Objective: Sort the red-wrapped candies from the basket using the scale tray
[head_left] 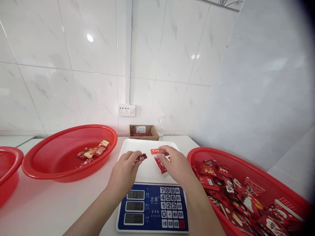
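My left hand [126, 168] is closed on a small dark red snack packet [142, 157], held above the white pan [147, 175] of a digital scale. Opposite it, my right hand [173, 160] pinches an orange-red and white packet [156, 151] between thumb and fingers. Another red packet [161, 165] shows just under the right hand; whether it lies on the pan or is held, I cannot tell. The scale's blue panel [155, 193] with number keys and grey displays faces me, partly behind my wrists.
On the right a red basket [194, 154] holds many snack packets [230, 183]. A red basket [54, 144] at left has several packets in it; part of another red basket [11, 152] shows at the far left. Behind the scale stand a cardboard box [141, 138] and a clear plastic bottle [160, 124].
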Demonstrator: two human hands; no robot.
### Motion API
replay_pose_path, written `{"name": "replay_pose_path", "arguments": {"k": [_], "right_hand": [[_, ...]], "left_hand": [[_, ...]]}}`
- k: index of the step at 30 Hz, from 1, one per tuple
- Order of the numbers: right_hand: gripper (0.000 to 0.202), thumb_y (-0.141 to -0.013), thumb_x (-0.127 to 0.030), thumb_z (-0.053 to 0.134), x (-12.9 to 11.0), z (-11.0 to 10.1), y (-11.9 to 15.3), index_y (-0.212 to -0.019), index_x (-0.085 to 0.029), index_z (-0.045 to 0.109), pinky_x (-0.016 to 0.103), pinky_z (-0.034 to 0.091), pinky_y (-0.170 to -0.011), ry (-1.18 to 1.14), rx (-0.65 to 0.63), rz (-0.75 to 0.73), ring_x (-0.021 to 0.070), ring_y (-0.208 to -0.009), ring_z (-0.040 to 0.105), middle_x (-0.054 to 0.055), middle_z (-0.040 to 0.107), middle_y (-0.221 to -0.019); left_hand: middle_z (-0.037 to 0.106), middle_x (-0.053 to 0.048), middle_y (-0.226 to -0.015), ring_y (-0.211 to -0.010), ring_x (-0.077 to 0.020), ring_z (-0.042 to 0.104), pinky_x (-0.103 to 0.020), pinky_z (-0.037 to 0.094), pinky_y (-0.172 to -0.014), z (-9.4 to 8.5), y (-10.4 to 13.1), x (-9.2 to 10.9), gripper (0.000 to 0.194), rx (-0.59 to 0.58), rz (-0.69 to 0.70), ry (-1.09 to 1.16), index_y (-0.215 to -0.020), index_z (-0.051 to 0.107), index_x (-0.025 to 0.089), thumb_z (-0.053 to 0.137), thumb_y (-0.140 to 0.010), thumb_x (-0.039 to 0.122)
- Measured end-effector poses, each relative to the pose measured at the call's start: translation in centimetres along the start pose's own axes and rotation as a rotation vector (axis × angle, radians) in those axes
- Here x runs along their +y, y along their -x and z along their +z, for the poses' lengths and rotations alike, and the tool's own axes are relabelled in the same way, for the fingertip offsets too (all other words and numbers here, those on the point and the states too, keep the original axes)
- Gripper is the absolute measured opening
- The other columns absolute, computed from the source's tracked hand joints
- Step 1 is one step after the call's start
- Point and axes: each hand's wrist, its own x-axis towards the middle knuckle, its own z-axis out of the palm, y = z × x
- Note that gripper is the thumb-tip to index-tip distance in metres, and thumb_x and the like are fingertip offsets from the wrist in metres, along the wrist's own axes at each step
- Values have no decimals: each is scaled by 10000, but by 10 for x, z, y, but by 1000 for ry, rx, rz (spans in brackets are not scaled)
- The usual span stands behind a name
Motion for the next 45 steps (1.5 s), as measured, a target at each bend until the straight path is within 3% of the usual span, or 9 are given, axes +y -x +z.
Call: {"name": "replay_pose_path", "arguments": {"k": [4,9,12,16,20,24,28,34,45], "right_hand": [[376,-800,-329,575,4,-5,3,-1171,-280,600,417,427,-828,50,-170,17,296,-1041,577,69,644,-1137],[465,-736,-227,627,7,-1,5,-1198,-261,588,437,410,-897,113,-292,-4,303,-1158,509,65,581,-1261],[450,-742,-103,545,15,4,1,-1164,-245,604,421,426,-889,162,-288,-27,280,-1138,531,61,579,-1263],[425,-766,-52,479,19,7,-4,-1136,-219,609,419,425,-913,115,-219,-65,257,-1105,555,76,606,-1220],[440,-768,-148,599,-1,8,3,-1198,-231,550,386,410,-970,-164,-113,-101,218,-1126,539,54,592,-1239],[425,-821,-208,579,-30,16,16,-1234,-292,517,342,419,-979,-332,-83,-270,181,-1154,517,7,572,-1258],[517,-854,-297,567,-30,21,14,-1346,-299,406,333,374,-1047,-347,-154,-324,171,-1260,433,7,471,-1383],[603,-920,-452,397,7,24,-7,-1423,-123,345,513,178,-1122,236,-264,-2,305,-1416,100,119,237,-1524],[627,-915,-469,365,12,35,-16,-1453,-157,280,535,151,-1113,334,-458,45,271,-1419,110,78,231,-1528]], "left_hand": [[616,-76,-1167,-1102,-317,514,-422,388,-923,7,-3,-15,244,-3,63,-5,-896,718,293,514,-804,198],[660,-112,-1053,-1009,-308,576,-451,408,-919,10,-1,-16,225,-154,107,-108,-846,726,252,507,-828,205],[680,-96,-1083,-1122,-312,532,-513,277,-1035,9,0,-16,216,-243,130,-166,-932,719,262,522,-845,261],[633,-82,-1230,-1309,-327,376,-541,113,-1105,8,0,-16,278,-228,73,-161,-1071,680,261,551,-841,348],[592,-99,-1284,-1289,-318,417,-483,307,-1057,4,2,-1,425,-242,-7,-26,-1215,596,220,501,-866,443],[621,-56,-1239,-1158,-261,550,-405,444,-971,-2,4,15,442,-346,-132,454,-1273,532,257,446,-899,476],[631,-80,-1201,-1087,-255,595,-398,507,-905,-4,1,15,442,-168,-334,800,-1234,548,228,520,-868,473],[631,-59,-1158,-1010,-218,613,-381,552,-834,-13,-7,11,394,110,-364,906,-1161,560,222,591,-835,440],[646,-43,-1091,-1016,-217,608,-355,540,-825,-15,-6,15,371,52,-324,913,-1128,583,226,590,-837,455]]}}
